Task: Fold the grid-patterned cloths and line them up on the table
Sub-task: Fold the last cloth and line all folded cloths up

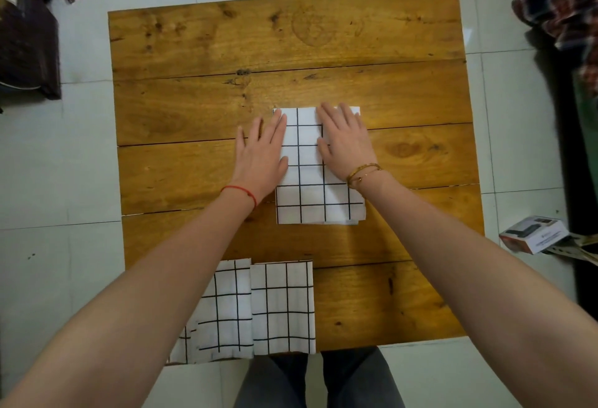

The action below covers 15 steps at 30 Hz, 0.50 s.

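Both hands flat on folded cloth [318, 181], table [194, 100] ctr.

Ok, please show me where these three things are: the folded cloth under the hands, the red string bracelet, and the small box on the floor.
folded cloth [312, 203], head view, bare lower part, below both hands
red string bracelet [241, 190], head view, strand across the left wrist
small box [534, 234], head view, its top face, on the floor right of the table
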Each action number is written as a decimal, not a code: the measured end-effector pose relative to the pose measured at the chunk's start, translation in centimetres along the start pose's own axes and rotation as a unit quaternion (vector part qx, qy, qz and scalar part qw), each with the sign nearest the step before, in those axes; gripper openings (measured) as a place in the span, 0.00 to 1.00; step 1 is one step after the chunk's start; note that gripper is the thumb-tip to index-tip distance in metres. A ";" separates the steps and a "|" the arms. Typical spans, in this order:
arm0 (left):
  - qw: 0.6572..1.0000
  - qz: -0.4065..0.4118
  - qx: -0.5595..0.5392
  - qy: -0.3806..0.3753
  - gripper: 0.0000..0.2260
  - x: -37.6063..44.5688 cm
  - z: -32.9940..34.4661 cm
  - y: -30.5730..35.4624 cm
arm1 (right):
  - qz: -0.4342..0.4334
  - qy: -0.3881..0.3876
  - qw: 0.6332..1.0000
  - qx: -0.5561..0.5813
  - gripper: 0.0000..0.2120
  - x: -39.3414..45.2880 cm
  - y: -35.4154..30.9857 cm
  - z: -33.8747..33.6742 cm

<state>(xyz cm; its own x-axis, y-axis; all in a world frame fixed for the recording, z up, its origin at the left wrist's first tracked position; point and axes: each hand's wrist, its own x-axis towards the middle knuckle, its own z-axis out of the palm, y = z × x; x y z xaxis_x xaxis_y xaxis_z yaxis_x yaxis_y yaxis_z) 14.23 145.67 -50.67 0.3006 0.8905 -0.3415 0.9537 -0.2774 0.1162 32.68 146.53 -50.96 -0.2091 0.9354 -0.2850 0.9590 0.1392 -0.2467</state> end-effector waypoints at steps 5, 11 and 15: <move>0.999 0.019 0.024 -0.030 0.32 1.6 -0.2 -0.2 | -0.050 -0.054 0.996 -0.048 0.27 1.2 -2.1 0.8; 0.998 0.022 0.032 -0.055 0.35 1.8 0.3 -0.7 | -0.032 -0.073 0.996 -0.049 0.26 1.2 -2.4 1.9; 0.997 0.025 0.034 -0.057 0.36 1.9 0.4 -1.1 | 0.039 -0.041 0.998 -0.009 0.26 -0.4 -0.1 1.9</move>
<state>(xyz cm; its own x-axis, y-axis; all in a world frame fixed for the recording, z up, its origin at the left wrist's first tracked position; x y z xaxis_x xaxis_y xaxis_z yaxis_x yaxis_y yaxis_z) 13.77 147.55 -51.81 0.3425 0.8298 -0.4405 0.9349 -0.3474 0.0725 32.33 145.56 -52.56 -0.1484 0.9143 -0.3770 0.9762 0.0744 -0.2038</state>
